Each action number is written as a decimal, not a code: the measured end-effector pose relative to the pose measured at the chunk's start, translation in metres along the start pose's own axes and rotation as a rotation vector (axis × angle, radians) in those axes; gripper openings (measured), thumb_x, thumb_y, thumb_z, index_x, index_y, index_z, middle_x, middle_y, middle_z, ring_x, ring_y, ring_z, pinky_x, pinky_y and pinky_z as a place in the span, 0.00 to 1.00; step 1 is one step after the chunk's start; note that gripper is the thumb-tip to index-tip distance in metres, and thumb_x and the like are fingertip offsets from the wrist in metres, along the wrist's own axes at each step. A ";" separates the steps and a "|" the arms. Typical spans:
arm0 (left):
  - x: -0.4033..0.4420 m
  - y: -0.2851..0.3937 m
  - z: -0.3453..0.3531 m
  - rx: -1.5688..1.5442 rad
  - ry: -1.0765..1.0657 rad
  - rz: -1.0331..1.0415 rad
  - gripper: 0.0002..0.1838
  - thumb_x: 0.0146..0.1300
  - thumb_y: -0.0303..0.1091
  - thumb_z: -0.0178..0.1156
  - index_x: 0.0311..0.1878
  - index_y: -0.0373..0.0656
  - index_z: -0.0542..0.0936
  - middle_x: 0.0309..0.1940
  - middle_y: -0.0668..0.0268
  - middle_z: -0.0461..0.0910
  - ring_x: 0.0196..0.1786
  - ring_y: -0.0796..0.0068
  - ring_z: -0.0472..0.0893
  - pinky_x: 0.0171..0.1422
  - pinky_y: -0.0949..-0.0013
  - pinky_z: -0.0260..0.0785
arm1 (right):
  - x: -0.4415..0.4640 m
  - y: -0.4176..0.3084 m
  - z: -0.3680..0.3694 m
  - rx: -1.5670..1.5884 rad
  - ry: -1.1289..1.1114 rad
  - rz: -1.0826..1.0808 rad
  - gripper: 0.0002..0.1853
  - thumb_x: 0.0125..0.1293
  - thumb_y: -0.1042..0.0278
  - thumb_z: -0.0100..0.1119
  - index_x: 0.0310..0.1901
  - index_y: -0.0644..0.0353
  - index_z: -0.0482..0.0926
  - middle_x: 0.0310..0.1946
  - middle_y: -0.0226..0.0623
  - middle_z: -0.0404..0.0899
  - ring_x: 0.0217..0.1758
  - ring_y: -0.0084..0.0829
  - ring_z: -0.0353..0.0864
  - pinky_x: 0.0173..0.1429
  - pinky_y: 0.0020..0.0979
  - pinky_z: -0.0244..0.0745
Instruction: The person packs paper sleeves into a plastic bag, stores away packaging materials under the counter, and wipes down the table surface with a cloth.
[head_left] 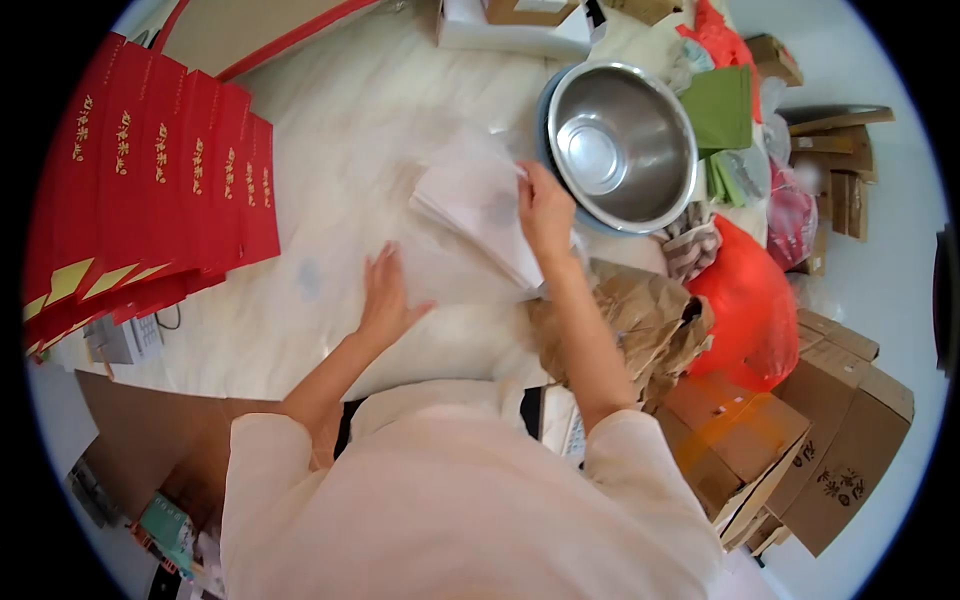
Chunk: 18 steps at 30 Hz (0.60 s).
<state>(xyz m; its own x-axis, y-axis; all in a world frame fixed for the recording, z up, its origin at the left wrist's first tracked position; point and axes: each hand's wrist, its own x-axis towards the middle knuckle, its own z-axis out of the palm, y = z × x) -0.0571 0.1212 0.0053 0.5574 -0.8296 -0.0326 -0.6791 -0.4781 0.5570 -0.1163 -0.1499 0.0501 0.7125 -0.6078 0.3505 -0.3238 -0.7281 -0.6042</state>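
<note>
Right fingers [527, 190] hold white sheets [468, 205] by edge.

Gold Chinese lettering ending in "茶业" runs down the red boxes [165, 225], left of the left hand's fingers [383, 268], and unclear black characters mark a carton [852, 445], lower right of the right hand's fingers [534, 190].

From where I stand, the tall red cardboard boxes [165, 170] line the left of the pale marbled counter [335, 130]. White paper sheets [465, 195] lie mid-counter, left of the round silver metal basin [645, 130], which sits in a round blue basin [544, 125]. A green rectangular packet [720, 105] lies right of both; crumpled brown paper [640, 315] lies before them, a bulging red plastic bag [745, 310] to its right.
</note>
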 end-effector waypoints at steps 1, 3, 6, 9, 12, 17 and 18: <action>0.000 -0.013 0.009 0.048 -0.072 -0.064 0.36 0.54 0.46 0.64 0.61 0.34 0.64 0.56 0.44 0.67 0.62 0.51 0.65 0.72 0.48 0.45 | 0.000 -0.011 -0.006 -0.036 -0.068 0.128 0.10 0.60 0.72 0.55 0.44 0.56 0.77 0.31 0.46 0.79 0.31 0.48 0.79 0.34 0.43 0.72; 0.006 -0.016 0.014 0.074 -0.124 -0.126 0.27 0.56 0.38 0.64 0.55 0.35 0.71 0.50 0.48 0.74 0.56 0.52 0.72 0.69 0.49 0.54 | 0.001 -0.024 -0.014 0.024 -0.007 0.141 0.09 0.59 0.74 0.55 0.42 0.56 0.77 0.26 0.47 0.78 0.28 0.49 0.77 0.31 0.41 0.71; 0.019 0.002 -0.006 -0.114 -0.143 0.055 0.10 0.52 0.28 0.62 0.39 0.40 0.78 0.33 0.61 0.78 0.38 0.57 0.77 0.50 0.56 0.69 | 0.003 -0.036 -0.032 0.113 0.037 0.138 0.08 0.59 0.76 0.55 0.41 0.57 0.78 0.23 0.48 0.75 0.25 0.48 0.76 0.29 0.37 0.70; 0.033 0.026 -0.033 -0.166 0.172 0.423 0.07 0.48 0.26 0.60 0.33 0.45 0.79 0.26 0.67 0.74 0.28 0.63 0.76 0.31 0.62 0.69 | 0.010 -0.050 -0.060 0.129 0.089 0.157 0.09 0.58 0.78 0.55 0.41 0.59 0.78 0.22 0.48 0.74 0.21 0.44 0.74 0.28 0.33 0.69; 0.037 0.062 -0.047 -0.174 0.201 0.652 0.09 0.45 0.26 0.59 0.33 0.48 0.79 0.24 0.70 0.72 0.25 0.71 0.74 0.27 0.69 0.67 | 0.015 -0.057 -0.086 0.174 0.165 0.091 0.09 0.60 0.80 0.53 0.42 0.62 0.78 0.20 0.44 0.74 0.19 0.31 0.74 0.28 0.28 0.68; 0.041 0.095 -0.064 -0.195 0.310 0.880 0.09 0.44 0.29 0.63 0.32 0.49 0.80 0.22 0.74 0.70 0.23 0.76 0.71 0.23 0.74 0.63 | 0.002 -0.053 -0.098 0.234 0.142 0.171 0.09 0.61 0.80 0.52 0.43 0.62 0.78 0.20 0.42 0.74 0.19 0.28 0.71 0.28 0.25 0.67; 0.043 0.100 -0.069 -0.192 0.306 0.874 0.09 0.44 0.29 0.63 0.32 0.49 0.80 0.22 0.74 0.70 0.23 0.76 0.71 0.23 0.74 0.63 | -0.002 -0.056 -0.100 0.223 0.097 0.112 0.09 0.61 0.80 0.52 0.43 0.62 0.78 0.20 0.42 0.74 0.19 0.29 0.70 0.28 0.25 0.66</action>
<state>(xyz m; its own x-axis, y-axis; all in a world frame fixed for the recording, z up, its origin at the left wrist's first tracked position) -0.0680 0.0575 0.1168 0.0077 -0.7469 0.6649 -0.8401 0.3558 0.4094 -0.1620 -0.1396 0.1550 0.6134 -0.7163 0.3327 -0.2451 -0.5731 -0.7819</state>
